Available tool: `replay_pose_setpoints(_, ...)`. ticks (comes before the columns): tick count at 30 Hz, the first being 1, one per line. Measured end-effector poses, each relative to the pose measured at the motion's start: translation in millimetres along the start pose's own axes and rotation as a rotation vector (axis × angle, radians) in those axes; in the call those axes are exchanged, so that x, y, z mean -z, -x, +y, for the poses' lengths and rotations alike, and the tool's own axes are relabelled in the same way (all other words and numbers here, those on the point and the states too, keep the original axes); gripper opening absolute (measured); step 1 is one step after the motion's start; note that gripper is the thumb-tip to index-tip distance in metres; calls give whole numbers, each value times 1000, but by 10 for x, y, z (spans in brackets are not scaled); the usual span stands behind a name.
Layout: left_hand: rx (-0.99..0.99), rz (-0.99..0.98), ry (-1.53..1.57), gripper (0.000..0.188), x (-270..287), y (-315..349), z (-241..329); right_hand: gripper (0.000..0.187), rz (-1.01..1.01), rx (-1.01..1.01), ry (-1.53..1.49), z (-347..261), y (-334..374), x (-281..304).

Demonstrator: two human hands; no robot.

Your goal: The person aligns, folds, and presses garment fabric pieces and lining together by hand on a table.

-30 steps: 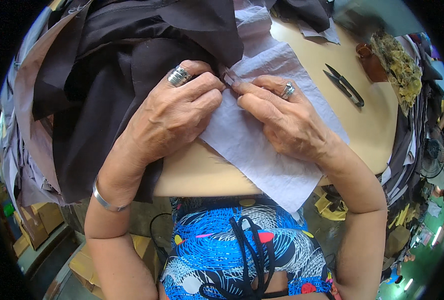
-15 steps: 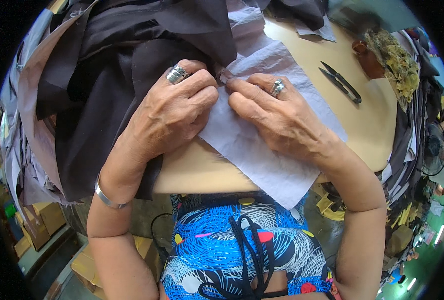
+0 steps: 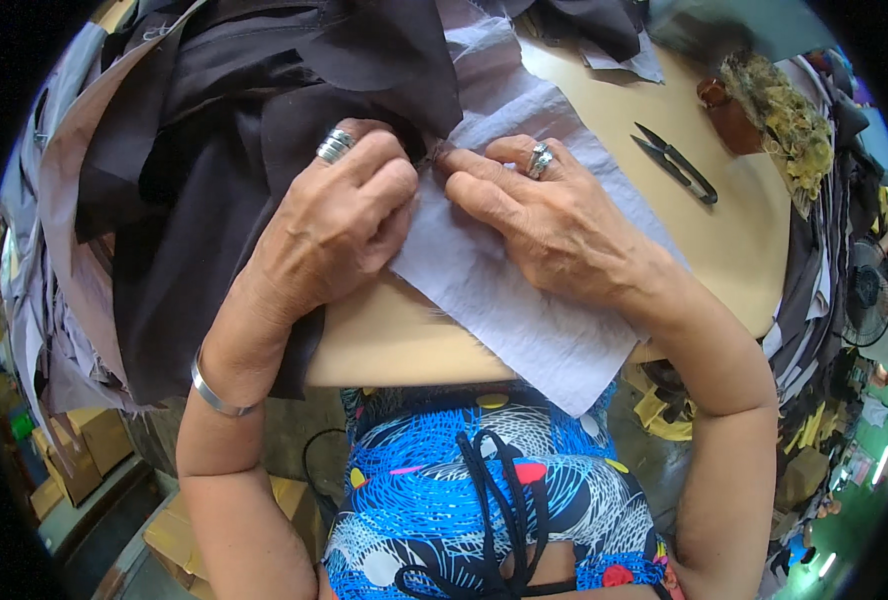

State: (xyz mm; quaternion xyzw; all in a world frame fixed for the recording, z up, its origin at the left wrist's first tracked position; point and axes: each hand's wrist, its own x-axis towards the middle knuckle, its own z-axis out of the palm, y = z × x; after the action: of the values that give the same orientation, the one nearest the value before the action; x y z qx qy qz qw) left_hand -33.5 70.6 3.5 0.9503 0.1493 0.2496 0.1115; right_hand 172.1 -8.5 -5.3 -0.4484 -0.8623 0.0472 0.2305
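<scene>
Dark brown fabric (image 3: 214, 200) lies heaped over the left and far side of the tabletop. A pale lavender cloth (image 3: 554, 340) runs from under it toward me, one corner hanging past the near edge. My left hand (image 3: 339, 215), with rings and a bracelet, is closed at the dark fabric's edge, its fingertips hidden from above. Close beside it, my right hand (image 3: 539, 220) is closed too, fingers pinched on the edge where the dark fabric meets the lavender cloth. What exactly sits between the fingertips is too small to make out.
Black thread snips (image 3: 674, 163) lie on the tan tabletop (image 3: 414, 345) to the right. Past them are a brown container (image 3: 734, 115) and a tangle of yellowish thread (image 3: 789, 125). Fabric pieces hang at both sides. Cardboard boxes (image 3: 179, 530) stand on the floor at lower left.
My left hand has shifted slightly left, away from the right. The right hand has moved a little left, its fingers still pinched at the fabric edge.
</scene>
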Motion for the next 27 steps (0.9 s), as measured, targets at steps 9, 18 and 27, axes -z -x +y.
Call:
replay_pose_setpoints(9,170,146,-217,25,-55,-103,-91,32,6,120,162,16,26,-20)
replay_pose_setpoints(18,59,21,-300,14,13,-201,-143,32,-69,45,165,-42,-3,24)
replay_pose_setpoints(27,248,-59,-162,13,147,-241,-52,27,-34,92,281,-77,-83,1)
